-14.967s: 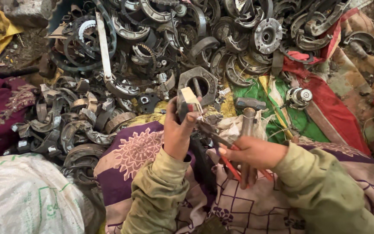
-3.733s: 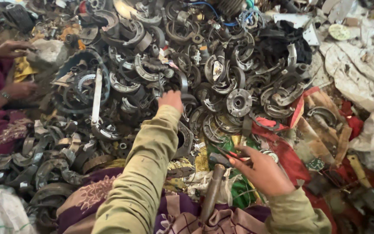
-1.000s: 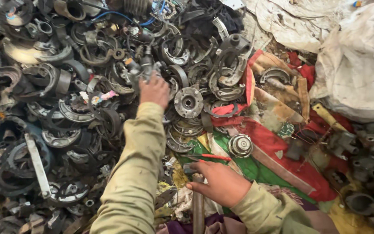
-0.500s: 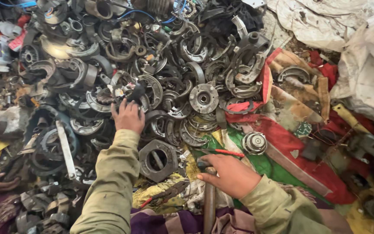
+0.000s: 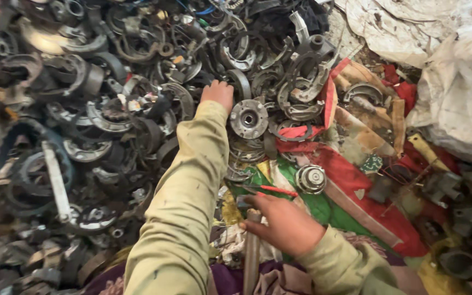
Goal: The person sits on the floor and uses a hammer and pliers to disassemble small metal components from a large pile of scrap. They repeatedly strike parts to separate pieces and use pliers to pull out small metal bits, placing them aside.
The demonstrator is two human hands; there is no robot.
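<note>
A person's left hand reaches up toward twelve o'clock into a dense pile of grey metal scrap, at the end of an olive sleeve that runs from the bottom edge. The fingers are buried among curved brake shoes, so whether they are spread or gripping cannot be told. Just beside the hand, at its three o'clock, lies a round wheel hub, face up, with no visible gap between them.

The right hand sits low, at about five o'clock from centre. Its fingers are curled round the top of a wooden handle that runs down to the bottom edge, and a red-handled tool lies at its fingertips. At the hand's one o'clock a smaller round bearing part rests on red and green cloth.

The scrap heap crowds the whole left half and top, pieces overlapping with no bare ground between them. A flat pale metal bar lies at nine o'clock. The only looser room is on the cloth to the right, which ends at white sacks at two o'clock.
</note>
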